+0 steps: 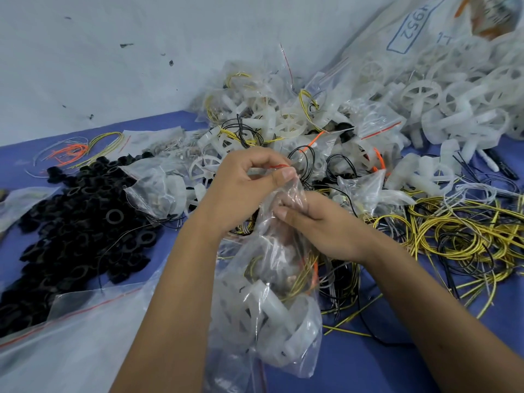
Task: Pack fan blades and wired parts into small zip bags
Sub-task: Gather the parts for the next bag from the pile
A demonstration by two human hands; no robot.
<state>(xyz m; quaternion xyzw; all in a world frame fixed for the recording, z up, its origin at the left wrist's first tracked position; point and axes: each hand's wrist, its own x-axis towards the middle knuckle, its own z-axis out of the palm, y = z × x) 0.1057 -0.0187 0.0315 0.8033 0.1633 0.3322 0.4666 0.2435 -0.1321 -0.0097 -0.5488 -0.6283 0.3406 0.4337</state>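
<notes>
We pinch the red-striped mouth of the zip bag (266, 282) with the left hand (241, 188) while the right hand (314, 225) grips its neck, apparently to seal it. The bag hangs upright, so the fan blade (279, 310) and wires (297, 275) settle low, above the blue surface (368, 361).

My left hand (241, 191) and right hand (320, 228) are both bare: no gloves, no rings, no watch or band at either wrist. My forearms are bare too, uncovered all the way to the bottom edge of the view, with no sleeve hem showing anywhere along them. The thumbnails I can see are short, plain and unpainted. There are no marks or tape on my fingers.
</notes>
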